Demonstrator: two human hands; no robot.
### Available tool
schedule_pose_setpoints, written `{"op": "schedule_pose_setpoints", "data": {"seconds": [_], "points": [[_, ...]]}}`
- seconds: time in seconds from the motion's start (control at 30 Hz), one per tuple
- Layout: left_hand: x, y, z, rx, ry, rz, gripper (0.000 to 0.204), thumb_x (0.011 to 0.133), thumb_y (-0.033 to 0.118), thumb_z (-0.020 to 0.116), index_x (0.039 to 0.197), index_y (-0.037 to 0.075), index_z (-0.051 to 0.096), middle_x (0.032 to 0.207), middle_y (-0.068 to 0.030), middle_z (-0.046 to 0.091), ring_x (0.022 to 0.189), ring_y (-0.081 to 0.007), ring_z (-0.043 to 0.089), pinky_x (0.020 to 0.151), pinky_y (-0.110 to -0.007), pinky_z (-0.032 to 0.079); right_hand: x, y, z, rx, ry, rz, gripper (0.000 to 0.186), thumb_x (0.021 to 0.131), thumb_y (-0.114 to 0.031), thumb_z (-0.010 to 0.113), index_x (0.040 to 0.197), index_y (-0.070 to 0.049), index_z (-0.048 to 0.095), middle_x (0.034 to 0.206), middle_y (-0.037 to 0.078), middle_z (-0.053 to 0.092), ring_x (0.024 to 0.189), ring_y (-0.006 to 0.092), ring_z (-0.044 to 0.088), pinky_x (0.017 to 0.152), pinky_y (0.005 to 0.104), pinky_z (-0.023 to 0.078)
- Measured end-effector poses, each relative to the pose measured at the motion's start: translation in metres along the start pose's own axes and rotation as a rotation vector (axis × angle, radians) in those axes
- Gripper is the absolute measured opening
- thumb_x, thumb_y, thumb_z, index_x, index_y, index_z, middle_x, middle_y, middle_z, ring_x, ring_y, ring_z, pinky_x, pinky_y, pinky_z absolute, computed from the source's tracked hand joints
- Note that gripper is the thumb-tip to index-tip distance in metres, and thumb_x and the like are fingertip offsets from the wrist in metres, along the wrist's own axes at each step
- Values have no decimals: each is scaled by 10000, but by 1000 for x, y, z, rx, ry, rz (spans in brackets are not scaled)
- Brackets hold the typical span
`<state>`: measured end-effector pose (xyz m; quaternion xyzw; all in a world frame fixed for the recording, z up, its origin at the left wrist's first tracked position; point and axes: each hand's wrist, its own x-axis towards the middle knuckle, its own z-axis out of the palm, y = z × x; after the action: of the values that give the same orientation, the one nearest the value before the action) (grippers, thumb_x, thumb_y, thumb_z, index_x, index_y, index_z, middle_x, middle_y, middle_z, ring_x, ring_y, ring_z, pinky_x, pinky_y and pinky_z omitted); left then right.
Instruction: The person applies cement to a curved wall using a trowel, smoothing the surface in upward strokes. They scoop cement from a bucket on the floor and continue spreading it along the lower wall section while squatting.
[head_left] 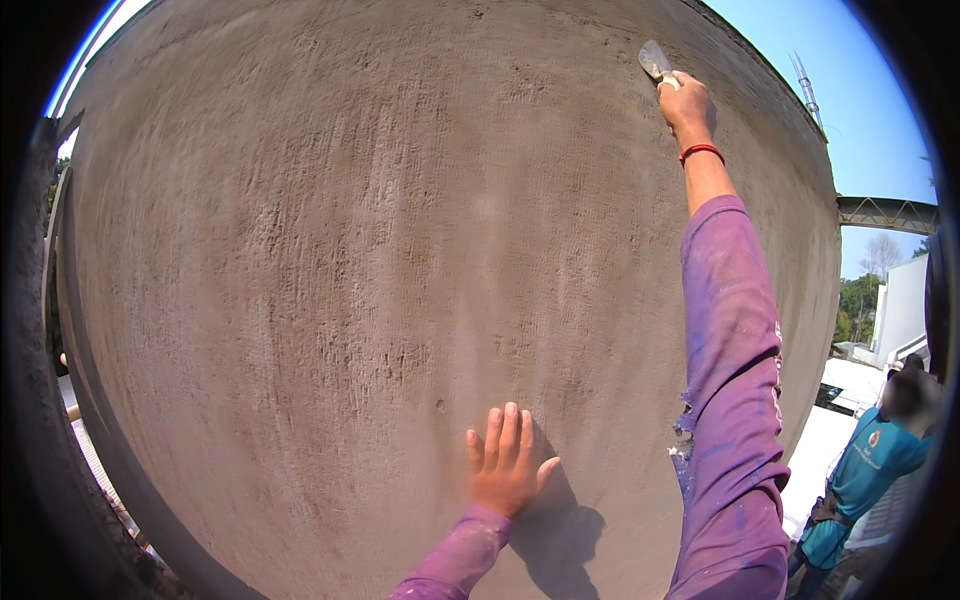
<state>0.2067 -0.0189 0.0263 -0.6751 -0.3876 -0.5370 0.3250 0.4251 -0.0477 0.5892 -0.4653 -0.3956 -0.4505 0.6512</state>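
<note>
A rough grey-brown plastered wall (330, 250) fills most of the head view, streaked with upright marks and small pits. High at the upper right, my right hand (688, 102) is closed round the pale handle of a trowel (654, 60), whose metal blade lies against or very close to the plaster. A red band circles that wrist, and the purple sleeve is torn near the elbow. My left hand (508, 458) rests low on the wall with its fingers spread and nothing in it. Its shadow falls on the plaster to the right.
At the lower right stands another person (860, 470) in a teal shirt, beyond the wall's right edge. A metal beam (888, 213) joins the wall there. Thin rebar (806, 92) sticks up above the top edge. A long dark board (85, 330) runs along the left edge.
</note>
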Motion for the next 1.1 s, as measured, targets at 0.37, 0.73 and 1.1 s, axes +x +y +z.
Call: {"op": "schedule_pose_setpoints", "data": {"seconds": [0.37,0.73,1.1], "points": [[1,0,-4,-36,-13,-27,869,939,581,680,1610,103,405,1676,-130,347,1600,-309,242,1312,-577,81,-112,-252,18,308,-254,-395,362,975,-233,551,1242,-74,736,1175,240,736,1123,413,706,940,492,574],[-2,-7,0,27,-10,21,937,900,586,731,1602,66,393,1690,-167,299,1616,-351,171,1318,-579,32,-30,-15,0,62,-7,-18,458,935,-397,679,1372,-263,716,1180,76,787,1002,279,762,845,400,589],[-4,-5,5,104,-24,-2,885,993,659,552,1612,53,371,1688,-177,299,1612,-364,188,1311,-613,45,-89,8,-30,268,-99,-187,489,939,-354,649,1370,-130,701,1227,184,753,1111,372,735,962,439,577]]}}
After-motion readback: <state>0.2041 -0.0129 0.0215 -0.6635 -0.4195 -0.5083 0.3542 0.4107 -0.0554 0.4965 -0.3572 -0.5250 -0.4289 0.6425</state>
